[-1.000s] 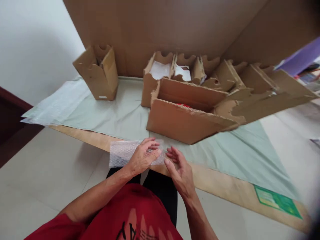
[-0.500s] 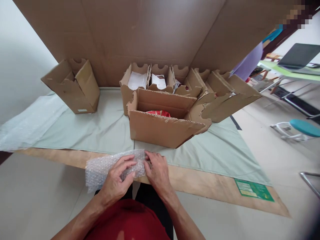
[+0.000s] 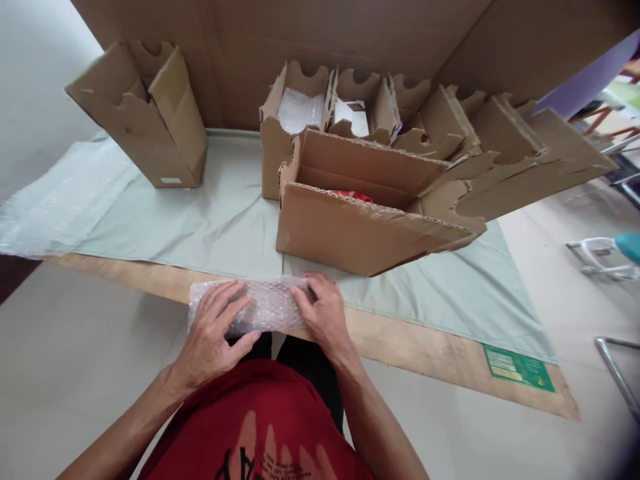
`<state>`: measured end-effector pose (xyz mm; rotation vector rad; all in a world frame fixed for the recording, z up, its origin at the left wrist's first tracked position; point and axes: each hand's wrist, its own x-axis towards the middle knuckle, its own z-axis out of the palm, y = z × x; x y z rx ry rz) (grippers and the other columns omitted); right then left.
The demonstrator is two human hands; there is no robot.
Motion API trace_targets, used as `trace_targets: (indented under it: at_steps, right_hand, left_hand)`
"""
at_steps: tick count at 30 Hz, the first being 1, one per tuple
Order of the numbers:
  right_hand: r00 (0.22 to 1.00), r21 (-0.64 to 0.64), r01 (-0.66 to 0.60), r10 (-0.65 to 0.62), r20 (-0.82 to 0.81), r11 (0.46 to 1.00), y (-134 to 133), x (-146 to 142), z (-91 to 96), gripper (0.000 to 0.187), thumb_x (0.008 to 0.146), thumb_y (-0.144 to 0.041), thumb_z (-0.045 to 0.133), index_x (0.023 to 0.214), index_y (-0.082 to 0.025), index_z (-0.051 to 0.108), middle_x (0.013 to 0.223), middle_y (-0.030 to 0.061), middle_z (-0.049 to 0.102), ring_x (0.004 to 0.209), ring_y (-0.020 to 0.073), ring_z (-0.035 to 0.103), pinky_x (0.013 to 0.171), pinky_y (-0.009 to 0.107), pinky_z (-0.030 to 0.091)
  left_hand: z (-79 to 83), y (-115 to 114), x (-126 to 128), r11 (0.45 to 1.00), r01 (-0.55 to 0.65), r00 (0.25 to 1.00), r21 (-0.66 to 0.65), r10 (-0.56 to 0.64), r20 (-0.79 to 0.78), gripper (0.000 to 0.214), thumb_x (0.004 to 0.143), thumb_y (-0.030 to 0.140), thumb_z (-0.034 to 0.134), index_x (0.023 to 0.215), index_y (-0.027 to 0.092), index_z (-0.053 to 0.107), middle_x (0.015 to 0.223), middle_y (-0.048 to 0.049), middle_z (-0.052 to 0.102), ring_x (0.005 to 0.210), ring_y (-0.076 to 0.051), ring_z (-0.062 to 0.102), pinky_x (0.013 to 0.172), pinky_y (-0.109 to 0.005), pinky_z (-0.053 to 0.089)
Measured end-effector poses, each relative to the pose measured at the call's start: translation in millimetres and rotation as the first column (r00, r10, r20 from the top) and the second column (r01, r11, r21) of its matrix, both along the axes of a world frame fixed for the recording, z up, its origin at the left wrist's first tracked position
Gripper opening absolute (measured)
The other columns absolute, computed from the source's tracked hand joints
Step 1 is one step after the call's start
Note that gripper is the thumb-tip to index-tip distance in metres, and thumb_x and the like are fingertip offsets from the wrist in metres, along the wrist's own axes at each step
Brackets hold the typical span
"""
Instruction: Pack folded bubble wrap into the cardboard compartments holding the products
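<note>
A folded strip of clear bubble wrap (image 3: 273, 303) lies along the front edge of the table. My left hand (image 3: 215, 330) rests over its left part, fingers stretched out on top and thumb apart near the close edge. At the other end, my right hand (image 3: 327, 317) grips the wrap, with its thumb on top and the fingers bent round the end. Whether anything is inside the wrap cannot be made out. Just beyond the hands stands an open cardboard box (image 3: 350, 230) with something red in it.
Behind stands a row of open cardboard bins, one holding bubble wrap (image 3: 301, 110), another a white item (image 3: 351, 117). A tall carton (image 3: 170, 127) is at the left, beside a bubble wrap sheet (image 3: 60, 200). A large cardboard panel (image 3: 320, 33) rises at the back.
The left end of the bubble wrap has come up level; it sloped down over the edge before. My left hand has shifted left, widening the gap between my hands. The view has tilted down.
</note>
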<state>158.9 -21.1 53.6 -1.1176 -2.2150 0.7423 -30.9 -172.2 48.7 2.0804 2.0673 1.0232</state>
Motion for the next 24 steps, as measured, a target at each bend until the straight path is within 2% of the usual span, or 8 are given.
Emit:
trace_targets:
  at_steps: [3, 5, 10, 13, 16, 18, 21, 24]
  right_hand:
    - [0.984, -0.157, 0.115, -0.134, -0.113, 0.981, 7, 29, 10.1, 0.033, 0.095, -0.042, 0.059, 0.069, -0.024, 0.049, 0.064, -0.0027, 0.053, 0.060, 0.0153, 0.049, 0.059, 0.028, 0.040]
    - [0.971, -0.169, 0.207, -0.224, -0.088, 0.964, 14, 55, 13.6, 0.039, 0.092, -0.046, 0.060, 0.066, -0.024, 0.043, 0.058, -0.0054, 0.043, 0.055, 0.0135, 0.042, 0.055, 0.027, 0.037]
    - [0.893, 0.028, 0.448, -0.448, 0.029, 0.894, 24, 111, 5.9, 0.032, 0.089, -0.050, 0.061, 0.097, -0.020, 0.067, 0.084, 0.0053, 0.070, 0.069, 0.0203, 0.059, 0.067, 0.034, 0.049]
    - [0.862, 0.167, 0.501, -0.506, -0.016, 0.849, 16, 124, 1.4, 0.034, 0.095, -0.045, 0.059, 0.112, -0.018, 0.068, 0.105, 0.0115, 0.074, 0.081, 0.0239, 0.065, 0.078, 0.042, 0.055]
    - [0.929, 0.260, 0.364, -0.368, -0.036, 0.894, 2, 115, 3.8, 0.030, 0.100, -0.038, 0.057, 0.121, -0.021, 0.068, 0.118, 0.0130, 0.074, 0.102, 0.0283, 0.069, 0.093, 0.048, 0.055]
    - [0.989, 0.261, 0.122, -0.138, 0.044, 0.958, -5, 104, 6.6, 0.032, 0.100, -0.035, 0.059, 0.129, -0.022, 0.067, 0.130, 0.0131, 0.071, 0.119, 0.0312, 0.065, 0.100, 0.050, 0.052]
    - [0.968, 0.174, -0.179, 0.141, 0.208, 0.968, -7, 96, 5.9, 0.032, 0.099, -0.031, 0.062, 0.129, -0.024, 0.070, 0.140, 0.0114, 0.068, 0.129, 0.0334, 0.061, 0.103, 0.053, 0.049]
    - [0.956, 0.165, -0.201, 0.157, 0.246, 0.966, -1, 102, -1.5, 0.026, 0.102, -0.023, 0.056, 0.121, -0.025, 0.074, 0.136, 0.0090, 0.071, 0.127, 0.0306, 0.063, 0.102, 0.050, 0.050]
  left_hand:
    - [9.3, 1, -3, 0.998, -0.034, 0.999, 0.050, 0.034, 0.006, 0.054, 0.091, 0.029, 0.069, 0.143, 0.027, 0.053, 0.147, -0.0149, 0.059, 0.141, -0.036, 0.053, 0.118, -0.059, 0.043]
    - [12.8, 6, -1, 0.997, -0.046, 0.999, 0.067, 0.045, 0.013, 0.054, 0.091, 0.028, 0.069, 0.143, 0.029, 0.053, 0.146, -0.0142, 0.059, 0.140, -0.037, 0.054, 0.117, -0.059, 0.044]
    - [10.8, 28, 18, 0.999, -0.013, 0.999, 0.047, 0.011, 0.041, 0.040, 0.093, 0.026, 0.064, 0.132, 0.028, 0.062, 0.142, -0.0133, 0.061, 0.136, -0.036, 0.058, 0.114, -0.059, 0.048]
    - [10.5, 35, 30, 0.998, 0.010, 0.999, 0.061, -0.013, 0.051, 0.036, 0.094, 0.024, 0.062, 0.129, 0.027, 0.063, 0.143, -0.0130, 0.061, 0.137, -0.035, 0.058, 0.114, -0.059, 0.048]
    - [10.9, 39, 37, 0.997, 0.055, 0.998, 0.055, -0.055, 0.008, 0.036, 0.094, 0.023, 0.062, 0.130, 0.025, 0.063, 0.146, -0.0151, 0.059, 0.141, -0.036, 0.053, 0.115, -0.059, 0.047]
    - [9.0, 42, 37, 0.993, 0.118, 0.992, 0.004, -0.118, -0.041, 0.038, 0.094, 0.025, 0.062, 0.132, 0.022, 0.062, 0.147, -0.0165, 0.059, 0.143, -0.037, 0.052, 0.116, -0.060, 0.045]
    - [1.8, 44, 32, 0.976, 0.193, 0.976, -0.099, -0.201, -0.082, 0.043, 0.095, 0.030, 0.063, 0.137, 0.022, 0.061, 0.146, -0.0154, 0.063, 0.139, -0.037, 0.055, 0.117, -0.060, 0.043]
    - [-5.9, 43, 28, 0.980, 0.181, 0.980, -0.085, -0.187, -0.069, 0.046, 0.095, 0.030, 0.063, 0.141, 0.023, 0.058, 0.146, -0.0153, 0.062, 0.139, -0.036, 0.056, 0.117, -0.058, 0.044]
